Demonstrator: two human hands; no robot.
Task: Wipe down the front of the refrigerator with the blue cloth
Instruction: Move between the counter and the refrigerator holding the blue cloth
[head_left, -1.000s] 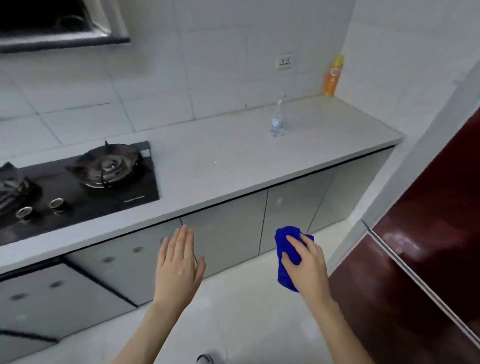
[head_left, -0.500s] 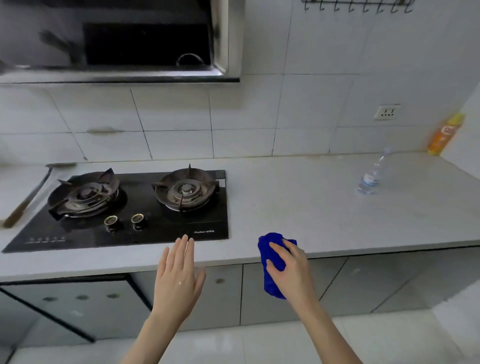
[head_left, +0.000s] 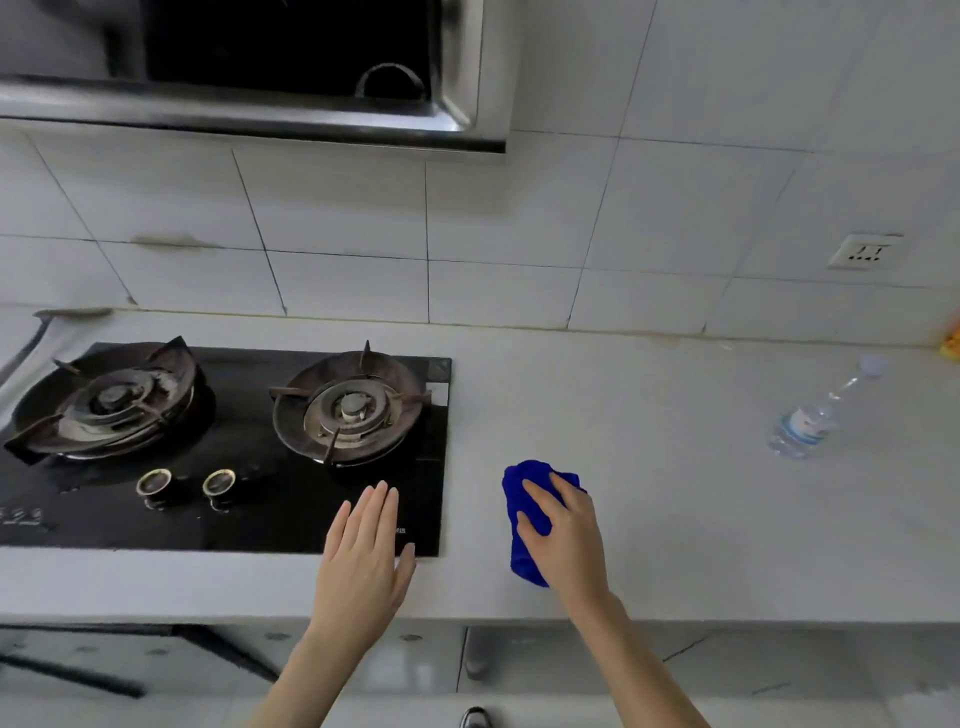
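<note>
A bunched blue cloth (head_left: 524, 525) is held in my right hand (head_left: 563, 540), whose fingers curl round it, over the white countertop (head_left: 649, 519) near its front edge. My left hand (head_left: 363, 566) is flat with straight fingers together, held over the front right corner of the black stove, holding nothing. The refrigerator is out of view now.
A black two-burner gas stove (head_left: 223, 447) fills the left of the counter, with a range hood (head_left: 249, 67) above. A clear water bottle (head_left: 815, 415) lies at the right, an orange bottle (head_left: 953, 340) at the far right edge. Grey cabinet doors (head_left: 571, 660) run below.
The view has swung left and up, from the dark red refrigerator door to the stove and counter. Both hands now hover over the countertop; the cloth stays in my right hand.
</note>
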